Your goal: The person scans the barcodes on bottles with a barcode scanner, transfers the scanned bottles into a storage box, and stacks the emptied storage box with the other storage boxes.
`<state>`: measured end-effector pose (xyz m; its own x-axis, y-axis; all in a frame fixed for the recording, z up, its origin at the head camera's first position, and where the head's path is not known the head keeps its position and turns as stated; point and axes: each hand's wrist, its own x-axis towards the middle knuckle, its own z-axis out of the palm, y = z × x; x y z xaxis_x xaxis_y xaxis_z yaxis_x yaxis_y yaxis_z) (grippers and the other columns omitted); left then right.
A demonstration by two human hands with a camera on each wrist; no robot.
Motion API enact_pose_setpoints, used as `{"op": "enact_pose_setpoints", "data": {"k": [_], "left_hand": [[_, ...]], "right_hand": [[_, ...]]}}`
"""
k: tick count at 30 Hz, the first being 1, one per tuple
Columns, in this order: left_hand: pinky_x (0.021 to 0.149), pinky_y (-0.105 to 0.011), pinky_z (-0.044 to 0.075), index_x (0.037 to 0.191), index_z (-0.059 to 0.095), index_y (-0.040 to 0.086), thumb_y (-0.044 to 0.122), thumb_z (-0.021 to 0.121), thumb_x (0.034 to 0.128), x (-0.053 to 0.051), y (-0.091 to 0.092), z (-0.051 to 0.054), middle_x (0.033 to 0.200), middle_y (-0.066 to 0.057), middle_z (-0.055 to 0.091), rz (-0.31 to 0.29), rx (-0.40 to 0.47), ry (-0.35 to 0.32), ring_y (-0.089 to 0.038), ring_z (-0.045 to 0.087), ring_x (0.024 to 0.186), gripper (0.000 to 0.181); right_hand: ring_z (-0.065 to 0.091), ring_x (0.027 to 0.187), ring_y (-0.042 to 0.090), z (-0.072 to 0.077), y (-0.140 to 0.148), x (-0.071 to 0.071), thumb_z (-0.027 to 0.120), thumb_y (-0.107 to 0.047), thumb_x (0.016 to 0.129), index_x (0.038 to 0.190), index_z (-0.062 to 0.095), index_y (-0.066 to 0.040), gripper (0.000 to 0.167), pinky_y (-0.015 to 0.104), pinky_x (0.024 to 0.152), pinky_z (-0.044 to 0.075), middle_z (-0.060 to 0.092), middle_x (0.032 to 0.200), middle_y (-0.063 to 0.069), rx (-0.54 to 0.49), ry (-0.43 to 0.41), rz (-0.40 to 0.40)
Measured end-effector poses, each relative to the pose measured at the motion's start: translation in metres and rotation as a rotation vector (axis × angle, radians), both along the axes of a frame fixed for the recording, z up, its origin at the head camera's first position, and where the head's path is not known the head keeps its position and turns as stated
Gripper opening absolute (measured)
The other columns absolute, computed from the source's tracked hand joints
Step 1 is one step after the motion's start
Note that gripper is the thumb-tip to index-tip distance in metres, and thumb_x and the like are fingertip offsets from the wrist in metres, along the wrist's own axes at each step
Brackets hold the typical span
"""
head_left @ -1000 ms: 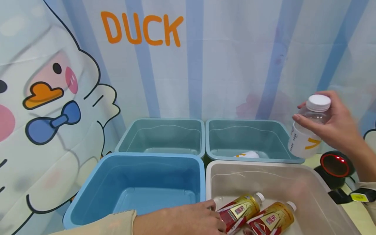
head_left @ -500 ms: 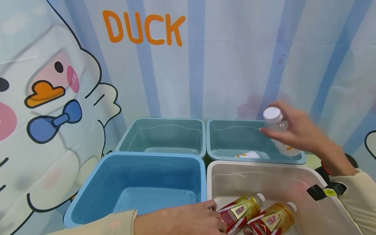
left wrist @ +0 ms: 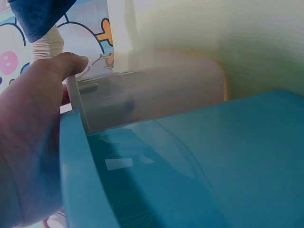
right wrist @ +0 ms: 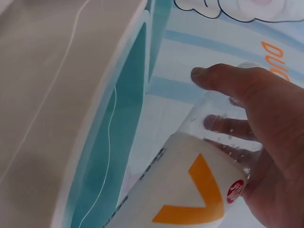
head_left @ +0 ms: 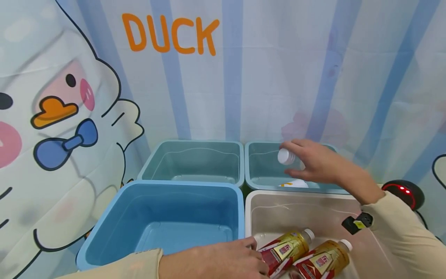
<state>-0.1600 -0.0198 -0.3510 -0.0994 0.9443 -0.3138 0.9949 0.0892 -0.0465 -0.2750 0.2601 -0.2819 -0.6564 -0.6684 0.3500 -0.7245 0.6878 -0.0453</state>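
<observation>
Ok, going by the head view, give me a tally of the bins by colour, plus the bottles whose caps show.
Teal bins: 2
Blue bin: 1
Beige bin: 1
Red-and-gold bottles: 2
White-labelled clear bottle: 1
Total: 7

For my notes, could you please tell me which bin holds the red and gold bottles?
The front-right bin, the only beige one, holds those bottles; the front-left bin is blue and both back bins teal.
</observation>
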Motion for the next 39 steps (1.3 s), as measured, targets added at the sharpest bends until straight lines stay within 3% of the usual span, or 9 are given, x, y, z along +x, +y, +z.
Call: {"op": "enact_pose_setpoints", "data": {"k": [4,10,23,30,39], "left_hand": [[0.101,-0.014,0.027,0.142,0.062,0.038,0.053,0.074,0.0901,0.0,0.0,0.0,0.132,0.023,0.064,-0.001,0.0,0.002,0.009,0.054,0.116,0.056],[0.102,-0.014,0.027,0.142,0.062,0.038,0.054,0.074,0.09,0.0,-0.001,0.001,0.132,0.023,0.064,-0.001,-0.002,0.012,0.009,0.054,0.116,0.056],[0.102,-0.013,0.026,0.143,0.062,0.038,0.055,0.073,0.0909,-0.002,0.0,0.001,0.134,0.023,0.062,0.011,-0.009,0.011,0.009,0.052,0.117,0.056],[0.102,-0.013,0.027,0.143,0.061,0.038,0.055,0.074,0.0899,-0.003,0.001,0.0,0.134,0.024,0.062,0.021,-0.01,0.005,0.01,0.052,0.117,0.057],[0.101,-0.012,0.026,0.143,0.062,0.037,0.054,0.073,0.0914,-0.003,0.0,0.0,0.134,0.022,0.063,0.0,-0.006,0.01,0.009,0.053,0.117,0.056]], "right_hand": [[0.065,0.099,0.029,-0.004,-0.007,-0.002,0.086,-0.022,0.086,0.137,0.058,-0.013,0.059,0.05,0.084,0.057,0.066,0.119,0.01,0.103,-0.011,-0.017],[0.061,0.111,0.035,-0.009,-0.018,0.0,0.087,-0.027,0.087,0.14,0.057,-0.013,0.062,0.059,0.094,0.05,0.064,0.127,0.011,0.227,-0.049,-0.08],[0.061,0.108,0.034,-0.014,-0.026,-0.005,0.088,-0.027,0.086,0.138,0.052,-0.014,0.064,0.056,0.09,0.053,0.064,0.121,0.011,0.268,-0.096,-0.113],[0.059,0.122,0.042,-0.011,-0.021,-0.004,0.084,-0.043,0.088,0.157,0.042,-0.011,0.086,0.061,0.098,0.049,0.057,0.142,0.021,0.253,-0.149,-0.176],[0.058,0.123,0.044,-0.009,-0.021,-0.002,0.08,-0.05,0.09,0.159,0.04,-0.014,0.087,0.064,0.098,0.048,0.055,0.144,0.022,0.272,-0.171,-0.184]]}}
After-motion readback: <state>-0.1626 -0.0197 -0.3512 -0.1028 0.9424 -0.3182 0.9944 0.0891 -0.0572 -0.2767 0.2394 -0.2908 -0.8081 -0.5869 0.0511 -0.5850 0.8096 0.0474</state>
